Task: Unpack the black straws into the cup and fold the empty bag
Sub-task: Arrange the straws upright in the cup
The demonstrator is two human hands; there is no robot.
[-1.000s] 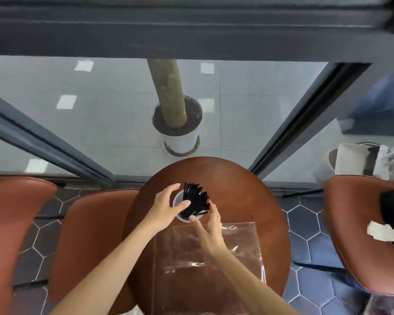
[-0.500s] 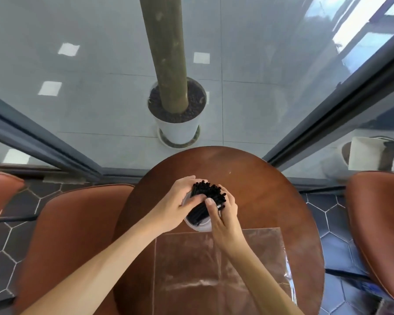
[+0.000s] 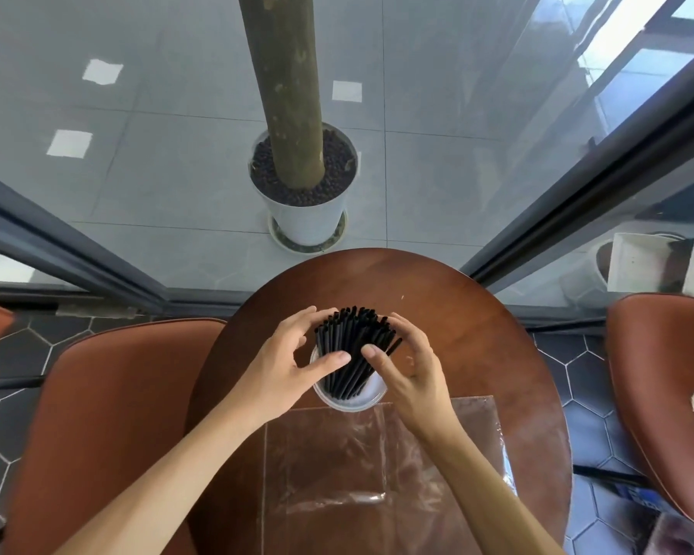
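Note:
A bundle of black straws (image 3: 351, 348) stands upright in a clear cup (image 3: 363, 403) on the round brown table (image 3: 477, 334). My left hand (image 3: 285, 366) cups the bundle from the left, thumb pressed against the straws. From the right, my right hand (image 3: 411, 368) wraps around the same bundle, its thumb almost meeting the left one. The empty clear plastic bag (image 3: 357, 474) lies flat on the table just in front of the cup, partly under my forearms.
Brown leather chairs stand to the left (image 3: 109, 414) and right (image 3: 666, 378) of the table. Behind the glass wall a white planter (image 3: 303, 218) holds a tree trunk. The table's far half is bare wood.
Both hands have closed in around the straws from either side and gathered the spread bundle upright. The view has tilted down and moved closer to the table.

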